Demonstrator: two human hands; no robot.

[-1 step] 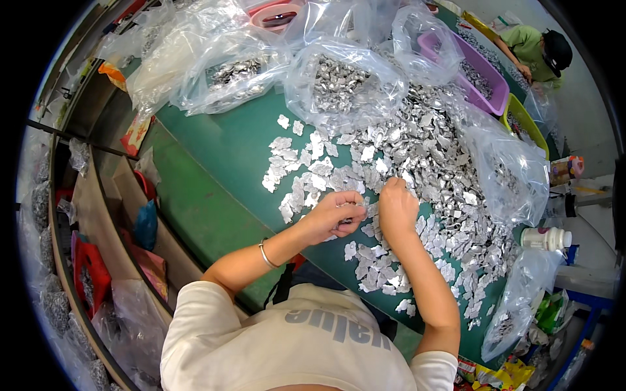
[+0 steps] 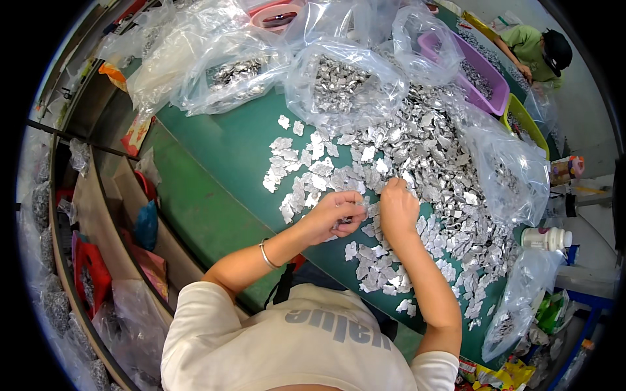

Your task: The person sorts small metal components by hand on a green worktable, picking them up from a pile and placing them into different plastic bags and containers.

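Over the green table (image 2: 215, 140), my left hand (image 2: 334, 214) is curled closed around a few small flat silver metal pieces (image 2: 345, 222), which show between its fingers. Close by on its right, my right hand (image 2: 398, 205) points down with bunched fingertips at the edge of the heap; whatever they pinch is hidden. Loose silver pieces (image 2: 280, 163) lie scattered beyond and to the left of my left hand. A thick heap of similar pieces (image 2: 437, 156) spreads to the right of my right hand, and a smaller group (image 2: 381, 270) lies below the hands.
Clear plastic bags of metal parts (image 2: 342, 85) line the table's far side, and another bag (image 2: 508, 173) lies right. Purple (image 2: 499, 98) and yellow-green (image 2: 538, 133) bins stand far right, near a person in green (image 2: 527, 45). A white bottle (image 2: 546, 239) is at right; shelves (image 2: 98, 215) run left.
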